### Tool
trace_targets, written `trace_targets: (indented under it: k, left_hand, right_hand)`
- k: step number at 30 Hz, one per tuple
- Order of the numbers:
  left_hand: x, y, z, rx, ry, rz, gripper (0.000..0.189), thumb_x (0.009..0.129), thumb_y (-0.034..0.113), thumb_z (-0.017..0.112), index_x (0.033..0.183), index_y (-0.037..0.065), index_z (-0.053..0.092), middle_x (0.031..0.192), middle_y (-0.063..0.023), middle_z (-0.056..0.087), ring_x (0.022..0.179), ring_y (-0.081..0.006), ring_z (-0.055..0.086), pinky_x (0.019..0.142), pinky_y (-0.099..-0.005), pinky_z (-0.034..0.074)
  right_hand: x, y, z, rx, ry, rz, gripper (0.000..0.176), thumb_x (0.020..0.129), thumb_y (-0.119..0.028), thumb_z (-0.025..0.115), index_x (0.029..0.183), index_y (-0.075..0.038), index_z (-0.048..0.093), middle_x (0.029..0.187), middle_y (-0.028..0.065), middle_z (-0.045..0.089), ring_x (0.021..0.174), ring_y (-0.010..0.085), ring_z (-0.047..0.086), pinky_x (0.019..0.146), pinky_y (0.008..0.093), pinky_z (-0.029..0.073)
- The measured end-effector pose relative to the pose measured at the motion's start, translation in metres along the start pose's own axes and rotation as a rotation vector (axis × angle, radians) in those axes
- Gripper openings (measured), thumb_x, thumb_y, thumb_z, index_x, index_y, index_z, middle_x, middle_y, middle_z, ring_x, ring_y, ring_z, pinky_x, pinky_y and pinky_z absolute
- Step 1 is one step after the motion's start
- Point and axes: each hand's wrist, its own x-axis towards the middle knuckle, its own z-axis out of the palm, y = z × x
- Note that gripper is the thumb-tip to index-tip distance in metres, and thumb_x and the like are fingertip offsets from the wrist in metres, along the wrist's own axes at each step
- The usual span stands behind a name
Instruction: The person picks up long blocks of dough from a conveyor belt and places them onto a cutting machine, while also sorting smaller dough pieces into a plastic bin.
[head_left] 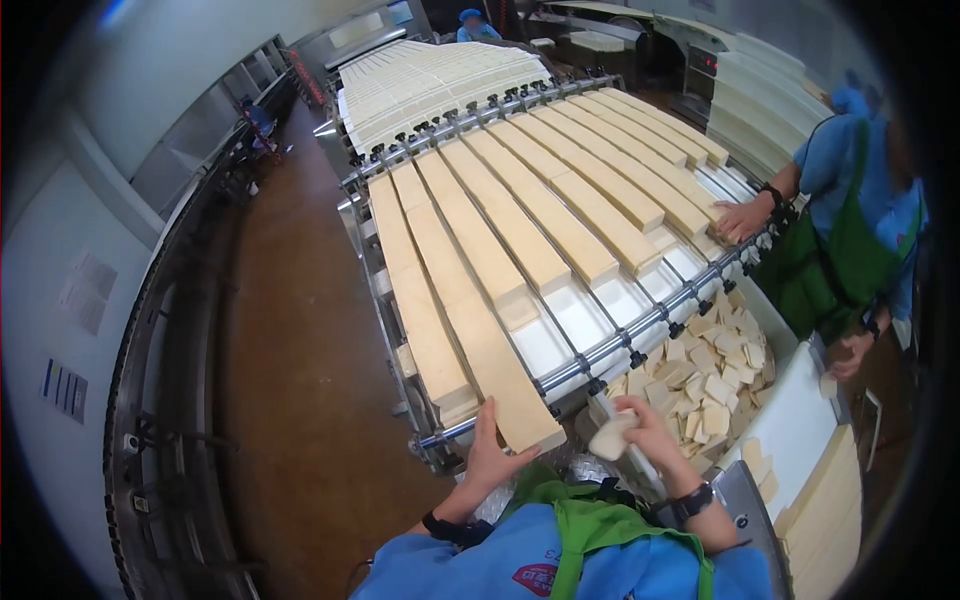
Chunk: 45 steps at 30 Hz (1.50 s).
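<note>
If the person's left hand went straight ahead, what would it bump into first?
Most likely the near end of the long pale block, which the left hand already seems to touch, though depth around the fingertips is hard to judge.

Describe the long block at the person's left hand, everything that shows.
The long block is pale tan, flat-topped and straight-edged, with a matte, bread-like look. It lies lengthwise, its near end jutting past the front metal rail. The left hand touches that end, fingers at its side, thumb by the lower front edge. Where its far end stops is hard to tell.
</note>
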Motion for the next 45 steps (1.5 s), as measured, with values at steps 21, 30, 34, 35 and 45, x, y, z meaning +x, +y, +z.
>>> trace_targets:
  k: [21,30,34,35,45]
  left_hand:
    - [0.005,-0.002,-0.003,0.108,0.009,0.014,0.090,0.060,0.026,0.074,0.132,-0.001,0.026,0.129,-0.0215,0.037,0.120,-0.0302,0.038,0.099,-0.0332,0.031]
    - [0.007,-0.007,0.000,0.084,0.022,0.035,0.089,0.062,0.031,0.074,0.131,-0.002,0.027,0.131,-0.0207,0.034,0.122,-0.0308,0.035,0.100,-0.0338,0.030]
    - [0.007,-0.004,0.000,0.079,0.025,0.014,0.088,0.062,0.032,0.074,0.130,0.000,0.029,0.130,-0.0198,0.035,0.121,-0.0307,0.035,0.099,-0.0342,0.031]
    - [0.007,-0.002,-0.001,0.093,0.033,0.020,0.087,0.062,0.032,0.074,0.130,0.000,0.030,0.129,-0.0197,0.036,0.120,-0.0310,0.036,0.099,-0.0343,0.031]
    - [0.013,-0.011,0.001,0.290,0.119,0.169,0.083,0.059,0.034,0.074,0.125,0.002,0.037,0.121,-0.0198,0.042,0.112,-0.0349,0.042,0.094,-0.0392,0.035]
  right_hand:
    - [-0.121,0.119,-0.104,-0.759,0.639,-0.065,0.017,0.069,0.000,0.053,0.086,0.001,0.058,0.080,0.0165,0.056,0.070,0.0312,0.056,0.063,0.0370,0.046]
    - [-0.122,0.122,-0.106,-0.764,0.622,-0.105,0.017,0.071,0.000,0.052,0.087,0.001,0.057,0.079,0.0169,0.056,0.067,0.0300,0.057,0.061,0.0352,0.046]
    - [-0.123,0.118,-0.105,-0.757,0.619,-0.122,0.017,0.071,0.000,0.052,0.086,0.001,0.058,0.078,0.0170,0.056,0.068,0.0314,0.056,0.062,0.0365,0.045]
    - [-0.122,0.117,-0.105,-0.747,0.619,-0.104,0.017,0.071,0.000,0.052,0.086,0.001,0.058,0.078,0.0168,0.056,0.070,0.0321,0.056,0.063,0.0372,0.045]
    - [-0.122,0.114,-0.105,-0.739,0.638,-0.093,0.016,0.071,0.000,0.052,0.085,0.000,0.059,0.077,0.0164,0.056,0.072,0.0324,0.055,0.065,0.0379,0.044]
